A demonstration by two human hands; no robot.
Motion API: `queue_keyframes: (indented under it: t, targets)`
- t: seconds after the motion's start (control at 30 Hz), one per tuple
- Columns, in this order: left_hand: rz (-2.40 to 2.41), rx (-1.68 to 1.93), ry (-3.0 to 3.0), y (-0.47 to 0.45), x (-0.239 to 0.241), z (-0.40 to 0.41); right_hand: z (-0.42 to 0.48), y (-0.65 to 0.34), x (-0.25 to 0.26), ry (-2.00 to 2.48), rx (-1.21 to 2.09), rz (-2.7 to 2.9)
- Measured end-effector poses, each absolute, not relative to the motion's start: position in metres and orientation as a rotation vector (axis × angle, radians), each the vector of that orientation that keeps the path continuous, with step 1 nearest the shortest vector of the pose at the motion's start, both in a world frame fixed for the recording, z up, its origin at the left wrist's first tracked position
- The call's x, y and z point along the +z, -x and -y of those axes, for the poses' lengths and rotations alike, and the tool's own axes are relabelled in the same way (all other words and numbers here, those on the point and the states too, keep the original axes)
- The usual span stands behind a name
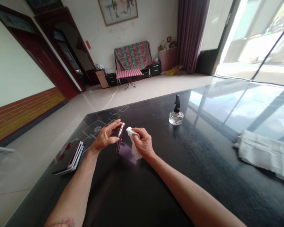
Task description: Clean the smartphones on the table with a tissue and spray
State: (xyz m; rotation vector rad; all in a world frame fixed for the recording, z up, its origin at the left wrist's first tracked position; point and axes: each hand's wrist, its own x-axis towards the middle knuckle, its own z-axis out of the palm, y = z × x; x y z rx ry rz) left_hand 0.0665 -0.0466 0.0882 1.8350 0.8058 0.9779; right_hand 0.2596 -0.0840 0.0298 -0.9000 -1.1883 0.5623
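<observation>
In the middle of the head view, my left hand grips a thin smartphone between thumb and fingers. The phone stands on edge over the dark table, its narrow side turned up toward me. My right hand is closed around a crumpled white tissue, just right of the phone. A small gap shows between the tissue's top and the phone. Part of the tissue hangs down below my fingers.
Left of my forearm lies a stack of phones or tablets on the glossy black table. A clear spray bottle with a black trigger stands beyond my right hand. A folded white cloth lies at the right.
</observation>
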Motion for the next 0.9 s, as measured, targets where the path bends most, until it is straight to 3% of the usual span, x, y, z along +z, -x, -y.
queue_keyframes:
  t: [0.27,0.7,0.9]
  targets:
    - [-0.846,1.07,-1.767,-0.052,0.084,0.038,0.055,-0.247,0.058,0.819,0.741,1.125]
    - [-0.788,1.128,-1.705,-0.051,0.088,0.04,0.041,-0.259,0.019,0.9,0.583,1.254]
    - [-0.896,0.96,-2.036,-0.065,0.096,0.051,0.027,-0.267,0.013,0.94,0.533,1.238]
